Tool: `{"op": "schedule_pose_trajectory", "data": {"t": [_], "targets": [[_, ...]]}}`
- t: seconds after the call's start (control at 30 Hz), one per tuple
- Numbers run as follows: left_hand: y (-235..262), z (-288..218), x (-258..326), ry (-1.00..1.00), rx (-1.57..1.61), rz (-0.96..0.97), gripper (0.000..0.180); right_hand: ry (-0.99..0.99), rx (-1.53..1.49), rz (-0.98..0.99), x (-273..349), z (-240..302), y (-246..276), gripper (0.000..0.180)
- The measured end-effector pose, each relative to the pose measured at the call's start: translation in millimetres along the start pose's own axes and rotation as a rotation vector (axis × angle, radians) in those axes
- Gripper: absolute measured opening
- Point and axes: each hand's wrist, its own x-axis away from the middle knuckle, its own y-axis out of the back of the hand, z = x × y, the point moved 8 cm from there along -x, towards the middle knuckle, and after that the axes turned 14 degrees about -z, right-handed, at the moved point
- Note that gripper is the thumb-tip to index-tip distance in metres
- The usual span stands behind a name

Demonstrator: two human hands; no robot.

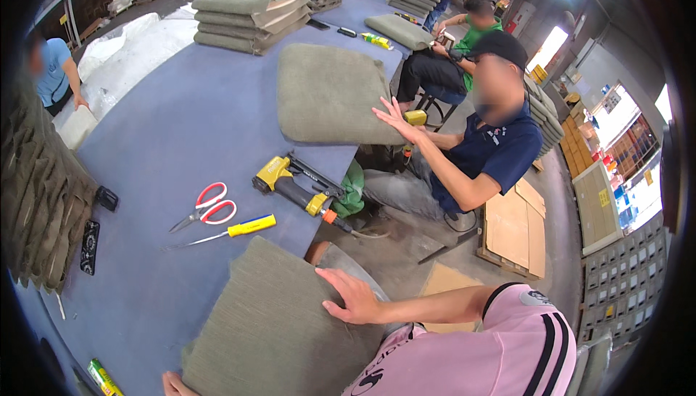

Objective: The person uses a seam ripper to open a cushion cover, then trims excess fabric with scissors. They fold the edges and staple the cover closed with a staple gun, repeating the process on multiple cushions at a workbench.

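The right hand [353, 296] lies palm down with its fingers spread and slightly curled, the fingertips pointing toward the far-left side of the view and the thumb set apart toward the body. Its wrist is nearly straight. The bare right forearm runs from the hand toward the right, almost level across the picture, and ends at a pink short sleeve with black stripes near the lower right. The left hand [172, 384] shows only in part at the lower edge of the view: a few curled knuckles or fingers are visible, and whether it grips cannot be told. The left forearm is out of view.
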Motion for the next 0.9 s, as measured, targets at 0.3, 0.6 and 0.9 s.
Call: {"op": "schedule_pose_trajectory", "data": {"t": [0.3, 0.6, 0.9], "targets": [[0, 1, 4, -0.003, 0.013, 0.001, 0.046, -0.029, -0.049, 0.015, 4, 5, 0, 0.079], [3, 7, 1, -0.015, -0.017, -0.008, 0.04, -0.056, -0.043, 0.041, 5, -1, -1, 0.08], [-4, 17, -3, -0.086, -0.017, -0.003, 0.045, -0.016, -0.068, -0.016, 7, -2, 4, 0.079]]}}
